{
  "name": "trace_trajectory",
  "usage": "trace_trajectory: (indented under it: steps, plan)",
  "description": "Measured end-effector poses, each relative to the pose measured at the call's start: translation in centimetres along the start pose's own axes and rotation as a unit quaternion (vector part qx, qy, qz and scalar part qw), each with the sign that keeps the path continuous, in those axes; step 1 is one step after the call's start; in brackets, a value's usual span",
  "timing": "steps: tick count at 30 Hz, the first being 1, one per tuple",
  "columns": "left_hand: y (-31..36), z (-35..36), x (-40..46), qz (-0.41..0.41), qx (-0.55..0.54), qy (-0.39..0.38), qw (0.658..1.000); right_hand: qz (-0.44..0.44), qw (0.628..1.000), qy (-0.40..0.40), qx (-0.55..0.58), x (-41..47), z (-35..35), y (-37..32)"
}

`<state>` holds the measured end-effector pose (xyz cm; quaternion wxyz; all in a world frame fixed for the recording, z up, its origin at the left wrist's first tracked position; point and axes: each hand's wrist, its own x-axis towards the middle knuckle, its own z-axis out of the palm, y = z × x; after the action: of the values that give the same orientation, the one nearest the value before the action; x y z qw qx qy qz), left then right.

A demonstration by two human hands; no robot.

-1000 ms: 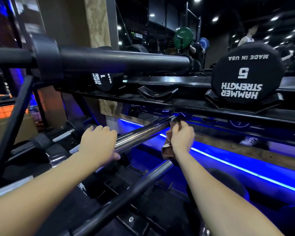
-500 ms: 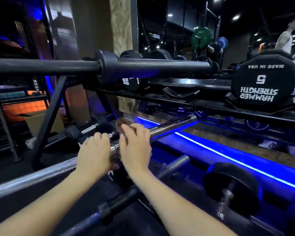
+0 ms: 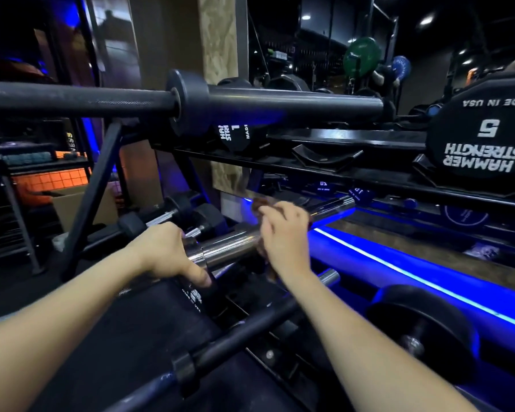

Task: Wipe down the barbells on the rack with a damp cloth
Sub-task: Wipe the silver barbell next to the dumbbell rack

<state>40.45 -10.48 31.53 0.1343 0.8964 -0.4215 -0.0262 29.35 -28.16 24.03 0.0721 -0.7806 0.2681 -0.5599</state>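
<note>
While wipe runs on chrome barbell [image 3: 235,242], mid tier of rack [image 3: 101,171]: left hand [image 3: 164,251] grips bar at collar, fingers curled over, thumb under. Right hand [image 3: 283,233] just beside it on sleeve, fingers curled round brown cloth [image 3: 259,207] bunched against the steel. Sleeve end [image 3: 344,203] juts right, toward blue light strip. Advice: brace bar firm, wrap cloth fully round, draw full length. Black barbell [image 3: 280,107] above, lower bar [image 3: 250,331] unattended.

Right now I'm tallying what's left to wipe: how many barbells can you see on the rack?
3: a black bar on top, the chrome bar under both hands, and a dark bar lowest, nearest the camera. Others may be hidden.
</note>
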Motion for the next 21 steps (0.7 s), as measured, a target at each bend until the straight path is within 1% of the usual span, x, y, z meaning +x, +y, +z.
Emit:
trace_trajectory:
  steps: [2,3,9,11,14,15,16,18,20,21]
  plan:
    - [0.0,-0.3,0.3,-0.009,-0.018,-0.023,1.0,0.075,0.997,-0.017,0.019,0.8,-0.5,2.4]
    - [-0.1,-0.3,0.4,-0.017,-0.027,-0.031,0.999,0.098,0.995,-0.019,0.019,1.2,-0.6,3.3]
    - [-0.5,-0.7,0.8,-0.023,-0.088,-0.078,0.993,0.177,0.984,-0.027,-0.02,2.7,-1.6,6.1]
    - [-0.5,-0.6,0.7,-0.023,-0.093,-0.079,0.992,0.207,0.977,-0.028,-0.037,2.9,-2.5,6.5]
    - [-0.3,-0.1,0.2,-0.028,-0.074,-0.059,0.995,0.277,0.961,-0.011,-0.013,3.1,-3.9,6.1]
    - [-0.2,0.1,0.0,-0.022,-0.055,-0.052,0.997,0.284,0.959,0.003,-0.008,3.0,-4.1,5.6]
    - [-0.1,0.2,-0.4,-0.011,-0.013,-0.03,0.999,0.265,0.964,0.023,-0.003,2.7,-4.1,4.7]
    - [0.8,0.2,-1.5,0.026,0.119,0.05,0.991,0.175,0.983,0.054,0.028,0.9,-3.3,1.6]
    - [2.1,0.6,-2.3,0.065,0.223,0.121,0.965,0.071,0.995,0.033,0.065,-1.8,-1.8,-2.1]
    - [2.9,0.9,-2.5,0.082,0.249,0.138,0.955,0.027,0.997,0.007,0.07,-2.9,-1.0,-3.6]
